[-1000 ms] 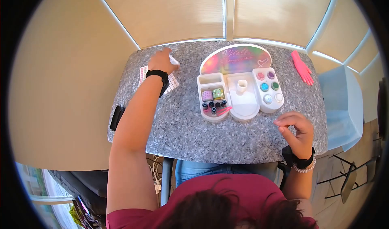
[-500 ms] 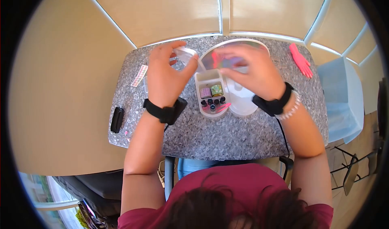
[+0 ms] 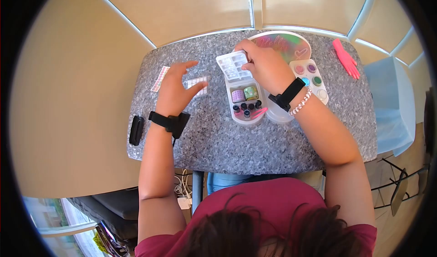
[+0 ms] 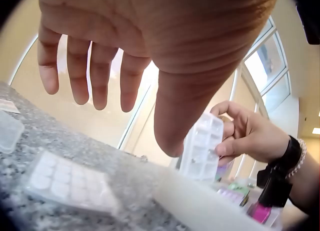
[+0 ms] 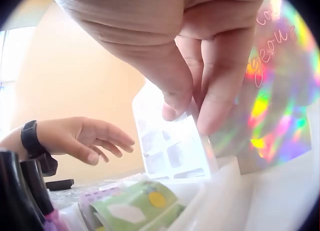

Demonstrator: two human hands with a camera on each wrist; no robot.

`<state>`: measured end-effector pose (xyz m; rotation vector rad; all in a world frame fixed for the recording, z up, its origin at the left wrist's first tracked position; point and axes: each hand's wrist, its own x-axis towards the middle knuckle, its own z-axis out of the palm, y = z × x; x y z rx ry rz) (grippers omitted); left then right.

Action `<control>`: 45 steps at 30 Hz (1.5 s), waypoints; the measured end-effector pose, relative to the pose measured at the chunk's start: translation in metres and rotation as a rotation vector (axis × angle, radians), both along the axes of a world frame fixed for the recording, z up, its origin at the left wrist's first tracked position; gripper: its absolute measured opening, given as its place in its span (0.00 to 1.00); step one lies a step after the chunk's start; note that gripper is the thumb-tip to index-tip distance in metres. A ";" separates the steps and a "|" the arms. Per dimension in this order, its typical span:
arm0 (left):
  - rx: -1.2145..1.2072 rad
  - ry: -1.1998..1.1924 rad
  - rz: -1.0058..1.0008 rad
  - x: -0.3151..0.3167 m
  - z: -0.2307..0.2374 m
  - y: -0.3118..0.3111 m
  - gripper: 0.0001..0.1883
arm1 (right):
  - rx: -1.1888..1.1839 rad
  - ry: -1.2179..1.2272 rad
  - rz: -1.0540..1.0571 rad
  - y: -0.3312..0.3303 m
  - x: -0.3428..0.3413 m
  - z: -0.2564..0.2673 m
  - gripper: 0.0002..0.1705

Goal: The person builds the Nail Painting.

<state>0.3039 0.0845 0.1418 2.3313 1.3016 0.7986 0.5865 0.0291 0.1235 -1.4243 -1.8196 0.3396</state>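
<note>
In the head view my right hand pinches a white compartment box between thumb and fingers. The box stands tilted over the back left section of the white vanity organizer. In the right wrist view, the box's lower end is close to the organizer's wall, and small cells show through it. To the left, my left hand holds nothing; its fingers are spread and extended. Below its thumb lies a flat pack of white rounded pieces on the table.
The organizer holds a purple roll, a green roll, several dark-capped bottles and pots. Around it lie a pink-and-white sticker sheet, a black case and a pink model hand.
The left hand reached the far left, brought the compartment box toward the organizer, then let go and drew back left. The right hand came in from the front right and now holds the box.
</note>
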 end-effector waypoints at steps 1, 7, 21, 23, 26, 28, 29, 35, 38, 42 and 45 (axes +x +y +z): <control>0.070 0.113 -0.056 -0.010 -0.011 0.007 0.35 | 0.000 0.001 0.000 -0.001 -0.001 -0.001 0.21; 0.075 0.264 -0.212 -0.030 -0.036 0.023 0.43 | 0.075 -0.037 0.016 -0.005 -0.002 -0.002 0.19; 0.048 0.068 -0.476 0.054 -0.015 0.000 0.13 | 0.247 0.108 -0.049 -0.018 0.008 0.027 0.13; 0.037 0.144 -0.500 0.067 -0.018 0.001 0.14 | 0.279 0.082 -0.043 -0.017 0.010 0.025 0.14; 0.046 0.176 -0.558 0.079 -0.033 0.009 0.15 | 0.217 0.141 -0.027 -0.020 0.009 0.026 0.14; 0.028 0.223 -0.525 0.084 -0.034 0.007 0.15 | 0.213 0.147 -0.020 -0.018 0.009 0.020 0.15; 0.014 0.265 -0.497 0.085 -0.032 0.005 0.15 | 0.214 0.147 -0.017 -0.017 0.009 0.017 0.15; -0.042 0.111 -0.377 0.082 -0.030 -0.001 0.11 | 0.243 0.156 -0.006 -0.015 0.004 0.008 0.14; -0.075 0.130 -0.289 0.079 -0.023 -0.006 0.10 | 0.247 0.120 -0.017 -0.014 0.005 0.009 0.13; 0.002 0.014 -0.247 0.070 -0.034 -0.004 0.09 | 0.229 0.142 -0.004 -0.012 0.006 0.003 0.12; -0.013 0.057 -0.231 0.066 -0.034 -0.005 0.09 | 0.156 0.028 -0.005 -0.011 0.005 -0.006 0.12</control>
